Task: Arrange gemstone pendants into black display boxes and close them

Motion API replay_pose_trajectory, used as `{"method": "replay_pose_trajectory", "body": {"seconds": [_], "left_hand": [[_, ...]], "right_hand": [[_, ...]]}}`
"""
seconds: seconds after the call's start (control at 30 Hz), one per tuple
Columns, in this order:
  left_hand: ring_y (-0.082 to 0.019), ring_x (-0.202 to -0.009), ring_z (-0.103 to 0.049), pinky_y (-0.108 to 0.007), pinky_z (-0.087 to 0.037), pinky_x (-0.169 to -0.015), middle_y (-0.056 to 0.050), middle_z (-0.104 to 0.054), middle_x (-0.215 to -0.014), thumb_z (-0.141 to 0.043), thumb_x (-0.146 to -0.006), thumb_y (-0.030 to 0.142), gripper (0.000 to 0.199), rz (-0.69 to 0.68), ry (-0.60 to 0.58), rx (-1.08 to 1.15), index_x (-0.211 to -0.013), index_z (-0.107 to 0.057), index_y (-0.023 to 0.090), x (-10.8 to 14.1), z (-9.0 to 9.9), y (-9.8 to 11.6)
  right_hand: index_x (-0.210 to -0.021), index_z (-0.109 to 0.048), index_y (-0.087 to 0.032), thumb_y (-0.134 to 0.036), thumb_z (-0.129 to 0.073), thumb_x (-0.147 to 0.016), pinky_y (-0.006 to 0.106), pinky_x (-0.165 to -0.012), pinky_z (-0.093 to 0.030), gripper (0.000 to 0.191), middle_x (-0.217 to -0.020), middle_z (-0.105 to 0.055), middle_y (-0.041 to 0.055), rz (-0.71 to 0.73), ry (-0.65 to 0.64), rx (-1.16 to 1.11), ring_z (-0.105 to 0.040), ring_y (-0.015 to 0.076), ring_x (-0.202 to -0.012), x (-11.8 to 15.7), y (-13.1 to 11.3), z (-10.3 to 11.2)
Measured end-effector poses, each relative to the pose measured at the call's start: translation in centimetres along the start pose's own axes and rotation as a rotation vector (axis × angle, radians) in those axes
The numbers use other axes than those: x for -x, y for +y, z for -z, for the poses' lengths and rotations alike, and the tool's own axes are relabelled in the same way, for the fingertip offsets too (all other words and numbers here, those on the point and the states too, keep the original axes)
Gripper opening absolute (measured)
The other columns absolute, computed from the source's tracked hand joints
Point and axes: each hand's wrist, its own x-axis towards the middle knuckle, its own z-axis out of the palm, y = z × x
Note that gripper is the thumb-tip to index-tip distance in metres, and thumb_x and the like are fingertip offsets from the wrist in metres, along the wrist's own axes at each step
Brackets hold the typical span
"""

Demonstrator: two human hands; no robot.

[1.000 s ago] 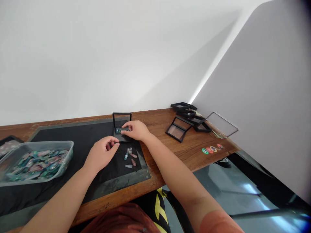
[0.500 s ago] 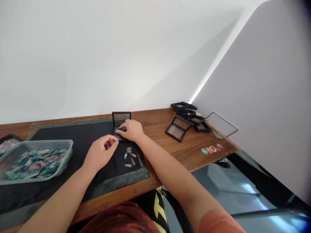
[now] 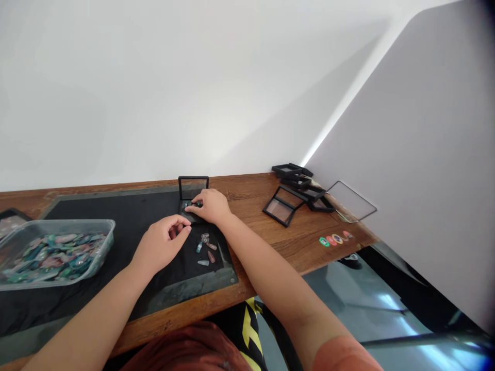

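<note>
I can see the right hand (image 3: 211, 206) reaching over a small black case (image 3: 193, 189) that stands open on the black mat (image 3: 127, 216), near the back of the counter (image 3: 247, 206). Its thumb and pointing finger make a narrow gap over the bottom half of the case, where shiny little bits (image 3: 186, 205) show — I can't tell if it is pinching one.

The left hand (image 3: 162, 239) is by the case's front edge. Its fingers are curled, with the thumb close to the fingertips — I can't tell if it holds anything.

Just in front of the case lie some loose nail-shaped pieces (image 3: 211, 256). A see-through tub (image 3: 109, 245) of colorful pieces (image 3: 58, 257) sits on the left. Over on the right are another open case (image 3: 280, 208), a pile of black frames (image 3: 301, 183) and some round stickers (image 3: 331, 240).
</note>
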Motion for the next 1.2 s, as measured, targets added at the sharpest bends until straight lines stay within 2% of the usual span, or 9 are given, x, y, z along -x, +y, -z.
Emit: {"method": "replay_pose_trajectory", "body": {"seconds": [0.27,0.4,0.6,0.8,0.97,1.2], "left_hand": [[-0.017,-0.067,-0.054,-0.030,-0.043,-0.066,0.002,-0.064,-0.075,-0.059,-0.089,0.051,0.029,0.010,-0.029,-0.032,-0.094,-0.072,0.026,0.0,-0.1,0.2],[-0.017,-0.066,-0.054,-0.031,-0.043,-0.065,0.002,-0.064,-0.075,-0.059,-0.089,0.052,0.030,0.013,-0.044,-0.044,-0.093,-0.072,0.026,0.0,-0.1,0.2],[-0.018,-0.065,-0.055,-0.031,-0.043,-0.064,0.001,-0.064,-0.075,-0.058,-0.088,0.053,0.032,0.016,-0.063,-0.059,-0.095,-0.072,0.025,0.0,0.0,0.2],[-0.018,-0.064,-0.056,-0.030,-0.044,-0.063,0.001,-0.066,-0.074,-0.059,-0.088,0.054,0.033,0.003,-0.062,-0.068,-0.095,-0.073,0.025,0.0,-0.1,0.1],[-0.018,-0.064,-0.056,-0.030,-0.044,-0.063,0.000,-0.066,-0.075,-0.058,-0.089,0.055,0.034,-0.001,-0.062,-0.080,-0.097,-0.073,0.025,0.0,-0.1,0.0],[-0.019,-0.067,-0.057,-0.031,-0.044,-0.064,0.000,-0.068,-0.081,-0.060,-0.088,0.056,0.036,-0.005,-0.103,-0.122,-0.102,-0.074,0.027,0.1,0.0,0.2]], "right_hand": [[-0.105,-0.086,-0.025,-0.060,-0.066,-0.095,0.034,-0.088,-0.049,0.041,-0.111,-0.080,0.0080,0.035,-0.004,0.027,-0.068,0.0261,-0.109,-0.2,-0.4,-0.1],[-0.108,-0.085,-0.028,-0.057,-0.067,-0.096,0.033,-0.089,-0.049,0.037,-0.111,-0.081,0.0053,0.048,-0.001,0.023,-0.068,0.0244,-0.110,-0.2,-0.4,-0.3],[-0.113,-0.083,-0.026,-0.062,-0.073,-0.089,0.032,-0.089,-0.050,0.044,-0.108,-0.081,0.0061,0.025,0.002,-0.014,-0.069,0.0234,-0.104,-0.2,0.5,0.2],[-0.112,-0.084,-0.027,-0.056,-0.073,-0.091,0.032,-0.088,-0.049,0.037,-0.108,-0.080,0.0054,0.052,-0.042,-0.010,-0.068,0.0230,-0.104,0.0,0.9,0.5],[-0.108,-0.084,-0.026,-0.053,-0.071,-0.093,0.033,-0.089,-0.048,0.033,-0.110,-0.079,0.0064,0.061,-0.035,0.005,-0.066,0.0240,-0.107,0.0,0.6,0.4],[-0.106,-0.082,-0.024,-0.052,-0.072,-0.093,0.033,-0.086,-0.046,0.033,-0.105,-0.079,0.0059,0.039,-0.009,-0.016,-0.067,0.0237,-0.101,0.1,0.4,0.5]]}}
